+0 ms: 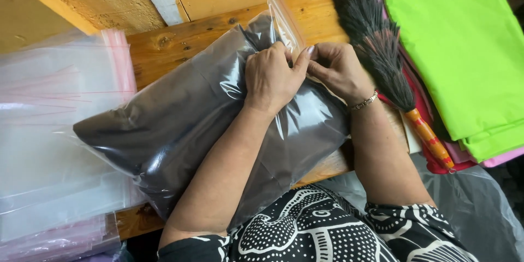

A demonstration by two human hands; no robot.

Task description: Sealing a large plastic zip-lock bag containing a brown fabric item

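A clear plastic zip bag (180, 125) stuffed with dark folded fabric lies across a wooden table (180, 43). My left hand (270, 76) presses down on the bag near its open end and pinches the bag's seal strip. My right hand (339, 68), with a bracelet at the wrist, pinches the same strip right beside it. The fingers of both hands meet at the strip. The bag's clear flap (285, 22) sticks up past my fingers.
A stack of empty clear zip bags (54, 131) with pink edges lies at the left. A dark feather duster (382, 54) with an orange handle rests at the right, beside folded bright green fabric (464, 49) on pink and red cloth.
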